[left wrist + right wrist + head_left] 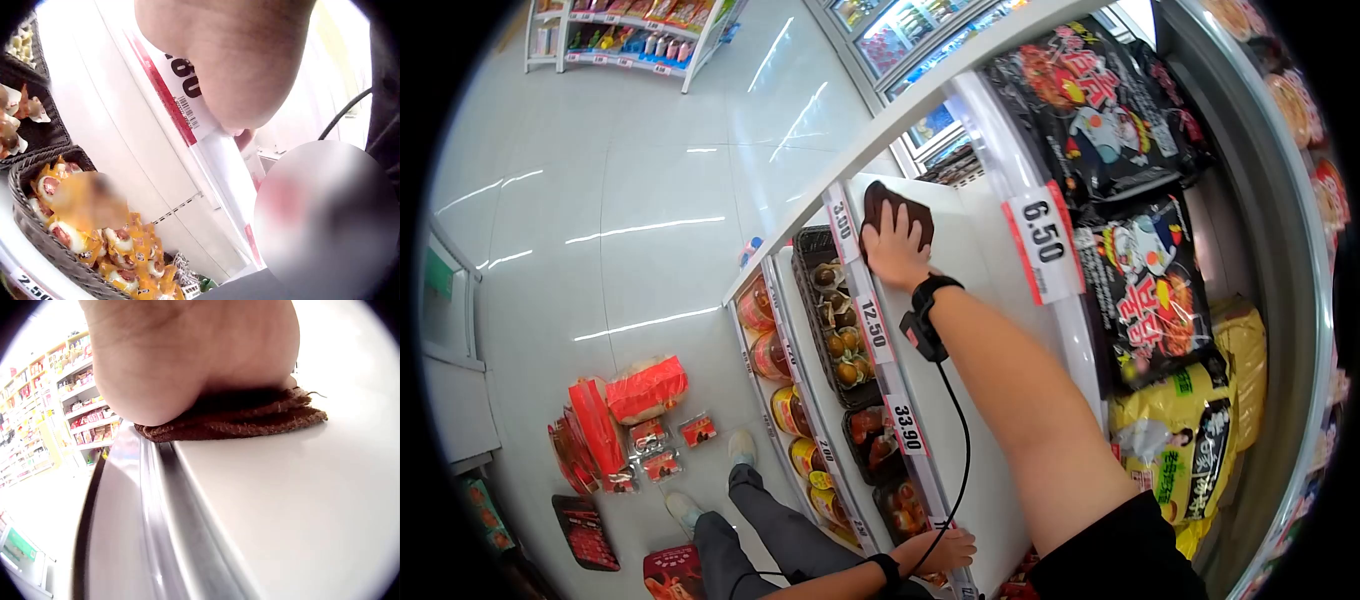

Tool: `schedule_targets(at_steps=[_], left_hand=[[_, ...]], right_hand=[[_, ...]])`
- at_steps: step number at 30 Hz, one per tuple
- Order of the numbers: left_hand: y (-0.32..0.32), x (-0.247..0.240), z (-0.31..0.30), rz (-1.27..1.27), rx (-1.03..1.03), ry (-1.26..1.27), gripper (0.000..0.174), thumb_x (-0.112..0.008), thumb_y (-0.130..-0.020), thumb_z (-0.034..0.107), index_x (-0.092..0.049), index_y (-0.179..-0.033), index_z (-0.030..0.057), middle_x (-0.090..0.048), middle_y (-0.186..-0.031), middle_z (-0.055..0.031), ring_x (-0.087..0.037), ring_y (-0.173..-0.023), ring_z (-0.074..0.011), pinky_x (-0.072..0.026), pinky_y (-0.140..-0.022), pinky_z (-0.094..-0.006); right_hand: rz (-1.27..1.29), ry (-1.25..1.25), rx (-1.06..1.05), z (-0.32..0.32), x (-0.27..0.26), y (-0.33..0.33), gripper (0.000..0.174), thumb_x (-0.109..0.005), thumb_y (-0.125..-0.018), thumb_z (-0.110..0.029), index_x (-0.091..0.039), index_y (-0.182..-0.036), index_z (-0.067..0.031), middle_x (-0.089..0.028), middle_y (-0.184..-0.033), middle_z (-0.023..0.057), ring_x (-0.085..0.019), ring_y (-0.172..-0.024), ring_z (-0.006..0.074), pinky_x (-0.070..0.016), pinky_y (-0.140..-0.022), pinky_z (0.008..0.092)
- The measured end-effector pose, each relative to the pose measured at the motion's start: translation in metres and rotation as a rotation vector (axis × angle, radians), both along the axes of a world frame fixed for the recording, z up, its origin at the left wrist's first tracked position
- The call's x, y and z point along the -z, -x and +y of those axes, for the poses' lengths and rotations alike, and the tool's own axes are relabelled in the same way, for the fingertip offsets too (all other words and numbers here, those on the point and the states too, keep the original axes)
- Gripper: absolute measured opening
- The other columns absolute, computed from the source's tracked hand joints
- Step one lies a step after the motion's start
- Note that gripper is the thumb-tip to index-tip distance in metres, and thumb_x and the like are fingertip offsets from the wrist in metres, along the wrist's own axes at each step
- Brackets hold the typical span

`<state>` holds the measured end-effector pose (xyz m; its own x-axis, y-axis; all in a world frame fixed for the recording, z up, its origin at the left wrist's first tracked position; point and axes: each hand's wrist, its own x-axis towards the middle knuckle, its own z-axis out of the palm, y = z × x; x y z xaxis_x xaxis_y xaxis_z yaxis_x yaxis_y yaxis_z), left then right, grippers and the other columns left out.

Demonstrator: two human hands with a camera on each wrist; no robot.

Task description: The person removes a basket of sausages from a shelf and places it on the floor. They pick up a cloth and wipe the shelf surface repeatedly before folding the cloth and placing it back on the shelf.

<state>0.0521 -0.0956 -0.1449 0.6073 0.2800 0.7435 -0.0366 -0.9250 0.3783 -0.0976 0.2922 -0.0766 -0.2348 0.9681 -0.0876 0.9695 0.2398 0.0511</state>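
Observation:
My right hand (895, 252) presses a folded dark brown cloth (883, 192) flat onto the white shelf (930, 390), its fingers straight and spread. In the right wrist view, the layered edge of the cloth (250, 428) lies under the palm, with one corner at the clear label rail (147, 506). Lower in the head view, my left hand (940, 550) grips the front edge of the same shelf. The left wrist view shows its palm (225, 56) over a price label (184, 100), the fingers mostly hidden behind.
Below are dark baskets of packaged eggs (840, 325) and jars (790, 412). Noodle packs (1090, 120) fill the shelf above, behind a 6.50 label (1043, 240). Red packages (648, 388) and a dark tray (585, 532) lie on the floor by my feet. A cable hangs from the right wrist.

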Motion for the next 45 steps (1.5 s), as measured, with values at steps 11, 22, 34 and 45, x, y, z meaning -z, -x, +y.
schedule_targets(at_steps=[11, 22, 34, 45], left_hand=[[0.004, -0.007, -0.006, -0.054, -0.125, 0.004, 0.01, -0.055, -0.079, 0.016, -0.057, -0.088, 0.0123, -0.054, -0.101, -0.0001, -0.048, -0.107, -0.0183, -0.0365, -0.096, -0.0289], [-0.012, 0.007, -0.008, -0.165, 0.031, 0.261, 0.011, -0.054, -0.082, 0.011, -0.059, -0.092, 0.011, -0.056, -0.106, -0.0015, -0.048, -0.11, -0.0207, -0.0382, -0.097, -0.0318], [-0.008, 0.008, -0.01, -0.036, -0.069, 0.072, 0.005, -0.055, -0.079, 0.012, -0.054, -0.084, 0.0105, -0.051, -0.093, -0.0011, -0.047, -0.103, -0.0182, -0.0367, -0.093, -0.028], [-0.01, 0.007, 0.003, 0.005, 0.058, -0.029, 0.012, -0.063, -0.073, 0.017, -0.057, -0.082, 0.0104, -0.053, -0.09, -0.0021, -0.05, -0.1, -0.0208, -0.0383, -0.091, -0.0313]], right_hand=[[0.005, 0.094, 0.383, -0.103, -0.007, -0.112, 0.065, -0.031, -0.094, -0.05, -0.012, -0.15, -0.0229, -0.006, -0.157, 0.0081, -0.009, -0.141, 0.0384, -0.0127, -0.108, 0.063], [-0.029, -0.144, 0.62, -0.115, 0.009, -0.16, 0.059, -0.03, -0.095, -0.048, -0.022, -0.148, -0.0219, -0.016, -0.155, 0.0102, -0.019, -0.138, 0.0405, -0.0173, -0.105, 0.0658], [0.009, -0.148, 0.611, -0.006, 0.005, -0.113, 0.063, -0.027, -0.093, -0.054, -0.02, -0.149, -0.0262, -0.017, -0.155, 0.0073, -0.019, -0.139, 0.0377, -0.0183, -0.107, 0.0624], [0.034, -0.093, 0.496, 0.059, 0.0, -0.085, 0.064, -0.026, -0.092, -0.054, -0.017, -0.149, -0.0264, -0.014, -0.156, 0.0055, -0.018, -0.14, 0.036, -0.0153, -0.11, 0.0584]])
